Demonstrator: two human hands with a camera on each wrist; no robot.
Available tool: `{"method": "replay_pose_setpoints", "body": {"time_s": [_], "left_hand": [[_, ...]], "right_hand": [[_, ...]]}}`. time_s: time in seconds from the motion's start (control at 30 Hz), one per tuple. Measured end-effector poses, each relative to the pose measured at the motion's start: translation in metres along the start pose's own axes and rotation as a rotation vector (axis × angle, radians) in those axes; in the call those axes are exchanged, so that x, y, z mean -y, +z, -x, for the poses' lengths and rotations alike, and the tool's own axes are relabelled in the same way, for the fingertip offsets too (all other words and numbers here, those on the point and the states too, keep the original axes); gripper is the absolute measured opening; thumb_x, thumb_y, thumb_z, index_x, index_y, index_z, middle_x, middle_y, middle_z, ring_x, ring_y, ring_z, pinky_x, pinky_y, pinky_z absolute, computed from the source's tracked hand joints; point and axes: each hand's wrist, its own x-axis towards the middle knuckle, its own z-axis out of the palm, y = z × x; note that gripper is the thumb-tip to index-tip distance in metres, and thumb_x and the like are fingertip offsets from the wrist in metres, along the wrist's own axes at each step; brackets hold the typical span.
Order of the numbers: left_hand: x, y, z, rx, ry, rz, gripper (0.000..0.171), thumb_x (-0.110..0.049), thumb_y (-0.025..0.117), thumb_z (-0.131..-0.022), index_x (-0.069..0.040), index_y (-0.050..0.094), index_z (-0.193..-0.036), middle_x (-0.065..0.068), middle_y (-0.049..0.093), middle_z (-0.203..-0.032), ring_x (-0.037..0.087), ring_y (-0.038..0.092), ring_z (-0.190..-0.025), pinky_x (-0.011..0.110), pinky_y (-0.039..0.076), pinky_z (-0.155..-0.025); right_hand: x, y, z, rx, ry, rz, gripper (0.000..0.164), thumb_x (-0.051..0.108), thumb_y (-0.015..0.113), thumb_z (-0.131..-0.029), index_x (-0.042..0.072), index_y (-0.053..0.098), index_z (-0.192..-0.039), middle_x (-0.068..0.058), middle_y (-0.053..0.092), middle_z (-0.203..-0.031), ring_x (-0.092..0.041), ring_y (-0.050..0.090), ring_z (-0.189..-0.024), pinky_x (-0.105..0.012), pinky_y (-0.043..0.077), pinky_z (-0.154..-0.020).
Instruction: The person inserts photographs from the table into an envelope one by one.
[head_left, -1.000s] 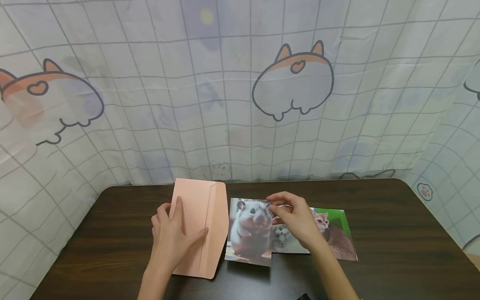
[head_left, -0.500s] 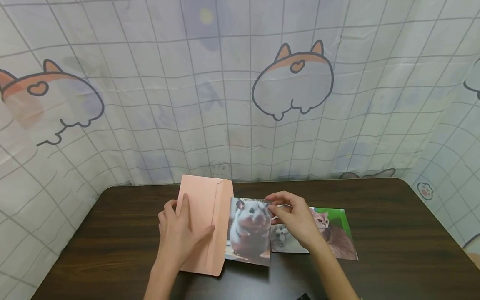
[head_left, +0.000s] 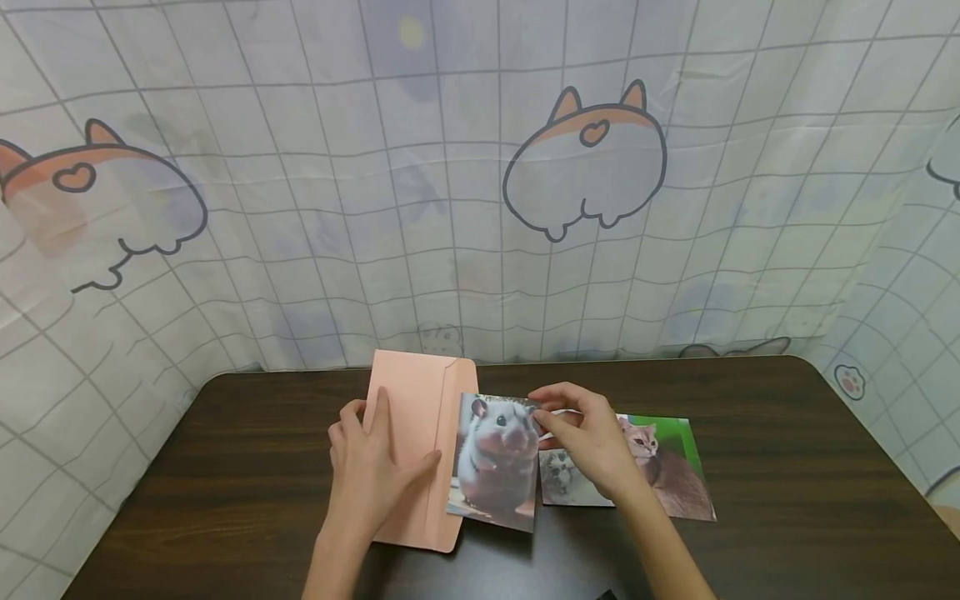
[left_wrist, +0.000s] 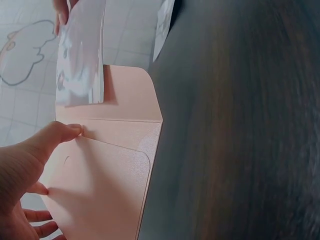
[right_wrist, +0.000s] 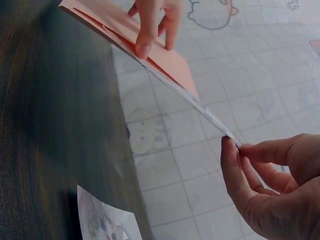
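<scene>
My left hand (head_left: 369, 479) grips a pink envelope (head_left: 416, 433), its thumb at the mouth of the pocket. The envelope's unfolded flap (left_wrist: 130, 92) faces right in the head view. Between thumb and fingers, my right hand (head_left: 588, 437) pinches the right edge of a hamster photo (head_left: 497, 458). That photo's left edge overlaps the flap, in front of the pocket mouth. In the right wrist view the photo appears edge-on as a thin white line (right_wrist: 195, 102) running from the right hand (right_wrist: 280, 185) to the envelope (right_wrist: 172, 65).
Right of the hamster photo, a photo of a reddish cat on green (head_left: 675, 479) and a pale animal photo (head_left: 577, 482) lie on the dark wooden table (head_left: 780, 467). A small black object (head_left: 607, 595) shows at the bottom edge. A patterned curtain (head_left: 480, 208) hangs behind.
My left hand has carried the envelope to the right, so its flap now lies behind the hamster photo's left edge. The right hand and photo have shifted only slightly left.
</scene>
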Motion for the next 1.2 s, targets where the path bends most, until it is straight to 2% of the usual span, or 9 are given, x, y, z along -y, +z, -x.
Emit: {"method": "replay_pose_setpoints", "body": {"time_s": [0.47, 0.77, 1.2], "left_hand": [[-0.003, 0.004, 0.001, 0.011, -0.009, 0.019, 0.104, -0.04, 0.089, -0.078, 0.006, 0.04, -0.157, 0.033, 0.037, -0.141, 0.055, 0.037, -0.123, 0.067, 0.039, -0.097], [-0.003, 0.005, 0.002, 0.001, 0.002, 0.018, 0.103, -0.038, 0.091, -0.077, 0.006, 0.041, -0.156, 0.033, 0.038, -0.139, 0.055, 0.038, -0.122, 0.067, 0.039, -0.098], [-0.004, 0.007, 0.003, -0.026, 0.027, 0.014, 0.103, -0.04, 0.092, -0.076, 0.005, 0.044, -0.155, 0.034, 0.039, -0.137, 0.055, 0.04, -0.119, 0.067, 0.042, -0.095]], "right_hand": [[0.001, 0.007, 0.0, -0.032, 0.004, 0.0, 0.023, -0.006, 0.065, -0.099, -0.007, 0.071, -0.121, -0.021, 0.068, -0.107, -0.023, 0.075, -0.079, -0.032, 0.063, -0.07], [0.0, 0.014, 0.001, -0.032, 0.005, -0.025, 0.022, -0.008, 0.064, -0.098, -0.009, 0.07, -0.12, -0.021, 0.067, -0.104, -0.012, 0.069, -0.074, -0.03, 0.063, -0.069], [0.0, 0.022, 0.003, -0.077, -0.001, -0.031, 0.021, -0.009, 0.066, -0.097, -0.008, 0.071, -0.117, -0.021, 0.069, -0.103, -0.011, 0.067, -0.07, -0.031, 0.063, -0.068]]}}
